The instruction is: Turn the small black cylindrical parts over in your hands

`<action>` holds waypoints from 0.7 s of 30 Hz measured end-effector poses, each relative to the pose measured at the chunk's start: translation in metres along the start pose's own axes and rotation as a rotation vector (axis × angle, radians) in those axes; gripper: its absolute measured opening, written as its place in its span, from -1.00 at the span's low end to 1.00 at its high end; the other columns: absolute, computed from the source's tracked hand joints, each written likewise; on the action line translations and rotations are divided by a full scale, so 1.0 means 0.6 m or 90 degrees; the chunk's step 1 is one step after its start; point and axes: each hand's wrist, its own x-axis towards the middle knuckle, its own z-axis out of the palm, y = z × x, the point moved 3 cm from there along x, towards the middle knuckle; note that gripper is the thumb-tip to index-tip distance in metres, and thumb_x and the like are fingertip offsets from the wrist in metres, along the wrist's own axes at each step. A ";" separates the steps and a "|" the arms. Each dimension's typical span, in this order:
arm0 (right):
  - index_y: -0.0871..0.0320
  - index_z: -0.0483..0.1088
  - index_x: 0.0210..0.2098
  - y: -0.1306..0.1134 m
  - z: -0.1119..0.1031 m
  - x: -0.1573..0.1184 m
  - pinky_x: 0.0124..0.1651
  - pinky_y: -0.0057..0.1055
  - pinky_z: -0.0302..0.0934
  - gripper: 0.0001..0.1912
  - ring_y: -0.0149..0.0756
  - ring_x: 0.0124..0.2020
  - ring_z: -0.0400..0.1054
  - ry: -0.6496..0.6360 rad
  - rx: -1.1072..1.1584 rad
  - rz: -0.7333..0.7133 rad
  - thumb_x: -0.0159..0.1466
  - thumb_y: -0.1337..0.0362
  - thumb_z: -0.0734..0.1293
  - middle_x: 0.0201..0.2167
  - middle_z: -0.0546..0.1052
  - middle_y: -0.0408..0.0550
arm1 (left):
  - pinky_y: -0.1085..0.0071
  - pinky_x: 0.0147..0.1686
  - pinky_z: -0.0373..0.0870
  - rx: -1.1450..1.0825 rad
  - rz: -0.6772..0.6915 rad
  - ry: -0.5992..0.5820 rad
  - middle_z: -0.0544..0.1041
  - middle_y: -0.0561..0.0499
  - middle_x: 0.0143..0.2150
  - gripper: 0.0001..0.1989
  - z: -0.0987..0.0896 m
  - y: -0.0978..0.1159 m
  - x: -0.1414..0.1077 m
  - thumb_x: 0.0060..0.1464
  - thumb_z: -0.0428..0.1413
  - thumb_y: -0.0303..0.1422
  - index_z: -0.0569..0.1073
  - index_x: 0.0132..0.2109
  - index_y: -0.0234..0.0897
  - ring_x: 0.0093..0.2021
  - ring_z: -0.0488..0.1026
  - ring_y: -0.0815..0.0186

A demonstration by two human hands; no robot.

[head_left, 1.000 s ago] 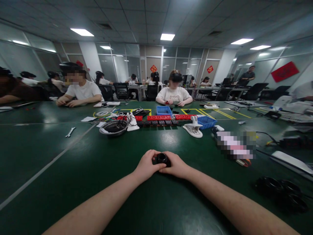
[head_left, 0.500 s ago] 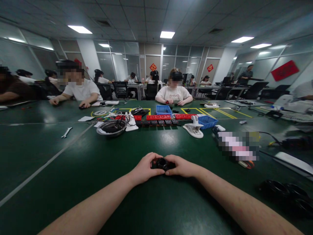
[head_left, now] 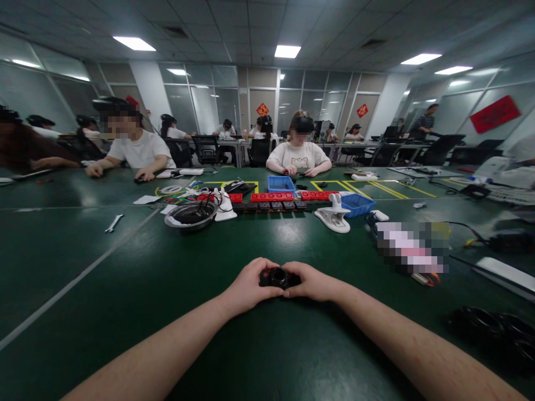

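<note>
Between my two hands is a small black part with a round, ring-shaped opening (head_left: 278,276) facing up. My left hand (head_left: 253,283) is closed on its left side, thumb in front and fingers behind. From the right, my right hand (head_left: 310,282) grips the same part in a like way. The thumbs nearly meet at its front edge. My fingers hide both ends of the part, so its exact kind does not show. It is at or just above the green table (head_left: 267,345).
Black ring-shaped parts (head_left: 485,323) lie at the right. Ahead are a metal bowl (head_left: 190,216), red strips (head_left: 271,196), a white clip stand (head_left: 334,214) and blue bins (head_left: 357,205). A wrench (head_left: 114,223) lies left. Co-workers (head_left: 298,153) sit across the table.
The view has shifted very slightly. Both hands keep the same hold on the black part, with no clear movement of it.
</note>
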 end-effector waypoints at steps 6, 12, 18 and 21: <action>0.21 0.23 -0.45 0.002 0.004 0.001 -0.49 -0.55 0.00 -0.69 -0.44 -0.48 0.13 0.076 -0.040 0.072 -0.13 0.25 0.40 -0.53 0.26 -0.23 | 0.42 -0.37 0.24 0.017 -0.042 0.073 0.33 0.04 -0.31 -0.64 0.011 0.002 -0.005 -0.28 0.21 -0.27 0.35 -0.27 -0.27 -0.32 0.30 0.29; 0.18 0.18 -0.47 -0.007 0.022 0.007 -0.51 -0.49 -0.03 -0.69 -0.37 -0.50 0.17 0.224 -0.280 0.180 -0.09 0.15 0.34 -0.51 0.32 -0.13 | 0.35 -0.33 0.25 0.113 -0.076 0.188 0.35 0.03 -0.33 -0.69 0.019 0.007 -0.008 -0.23 0.17 -0.23 0.33 -0.29 -0.25 -0.29 0.31 0.23; 0.21 0.25 -0.32 -0.021 0.030 0.004 -0.30 -0.34 0.08 -0.68 -0.21 -0.32 0.24 0.269 -0.351 0.137 -0.03 0.17 0.30 -0.34 0.37 0.02 | 0.34 -0.30 0.25 0.125 -0.067 0.204 0.35 0.03 -0.34 -0.71 0.016 0.008 -0.004 -0.22 0.17 -0.28 0.34 -0.29 -0.26 -0.29 0.31 0.23; 0.18 0.24 -0.18 -0.021 0.019 0.001 -0.22 -0.34 0.10 -0.53 -0.23 -0.24 0.23 0.193 -0.208 0.030 -0.08 0.19 0.36 -0.25 0.37 -0.04 | 0.40 -0.34 0.25 0.069 -0.034 0.143 0.34 0.04 -0.33 -0.71 0.010 0.005 -0.004 -0.22 0.17 -0.31 0.35 -0.28 -0.26 -0.31 0.30 0.27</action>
